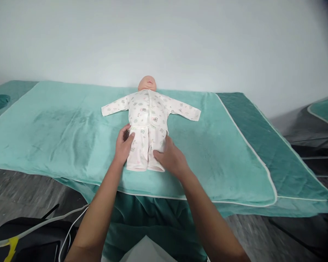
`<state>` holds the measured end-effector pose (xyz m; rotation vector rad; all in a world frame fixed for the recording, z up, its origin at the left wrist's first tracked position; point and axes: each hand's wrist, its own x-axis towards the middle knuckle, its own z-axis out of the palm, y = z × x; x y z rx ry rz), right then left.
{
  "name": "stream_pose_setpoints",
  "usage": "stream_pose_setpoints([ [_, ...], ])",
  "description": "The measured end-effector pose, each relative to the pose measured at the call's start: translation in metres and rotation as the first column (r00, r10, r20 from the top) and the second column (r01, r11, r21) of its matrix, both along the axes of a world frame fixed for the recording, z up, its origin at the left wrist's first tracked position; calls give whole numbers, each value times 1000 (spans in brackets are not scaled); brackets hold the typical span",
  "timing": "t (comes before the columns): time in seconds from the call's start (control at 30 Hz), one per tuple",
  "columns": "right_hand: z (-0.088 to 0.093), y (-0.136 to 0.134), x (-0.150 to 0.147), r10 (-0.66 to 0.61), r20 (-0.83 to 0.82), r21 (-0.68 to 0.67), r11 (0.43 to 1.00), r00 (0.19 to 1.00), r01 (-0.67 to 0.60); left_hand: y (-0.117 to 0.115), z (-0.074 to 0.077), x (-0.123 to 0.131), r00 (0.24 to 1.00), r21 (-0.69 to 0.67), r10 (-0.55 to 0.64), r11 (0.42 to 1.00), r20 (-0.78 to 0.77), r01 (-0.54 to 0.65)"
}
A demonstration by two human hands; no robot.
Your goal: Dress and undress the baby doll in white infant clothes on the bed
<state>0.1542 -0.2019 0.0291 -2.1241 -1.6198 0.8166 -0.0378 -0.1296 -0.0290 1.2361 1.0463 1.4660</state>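
A baby doll (147, 83) lies on its back on a green padded cover, its head toward the wall. It wears a white printed long-sleeved top (145, 109) with both sleeves stretched out sideways. White printed pants (139, 153) of the same pattern lie below the top's hem. My left hand (123, 143) holds the left side of the pants near the waist, thumb on top and fingers at the edge. On the opposite side, my right hand (171, 154) grips the pants, its thumb across the leg and its other fingers partly hidden. No doll feet show beyond the pant cuffs.
The light green cover (71, 145) with white piping spreads over a bed or table against a plain wall (164, 40). Darker green quilted fabric (284, 153) shows at the right. A pale cable (43, 223) and a black chair-like object (30, 236) are at the lower left.
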Motion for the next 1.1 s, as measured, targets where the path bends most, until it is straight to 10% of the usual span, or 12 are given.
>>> stream_pose_setpoints([
  [0.17,-18,12,27,-45,-268,170,981,962,93,4,-1,-1,995,-29,99,995,11,-99],
  [0.3,-31,54,39,-98,-505,417,842,858,342,13,7,-1,994,-108,107,988,-32,-110],
  [0.57,-46,94,15,108,-590,396,903,800,170,20,12,6,988,-92,59,993,-146,-73],
  [0.8,-48,115,23,-155,-631,265,878,760,399,51,14,6,999,-201,8,980,31,-1],
  [1.1,-47,130,19,143,-818,371,871,556,322,88,13,18,965,-155,-110,976,238,150],
])
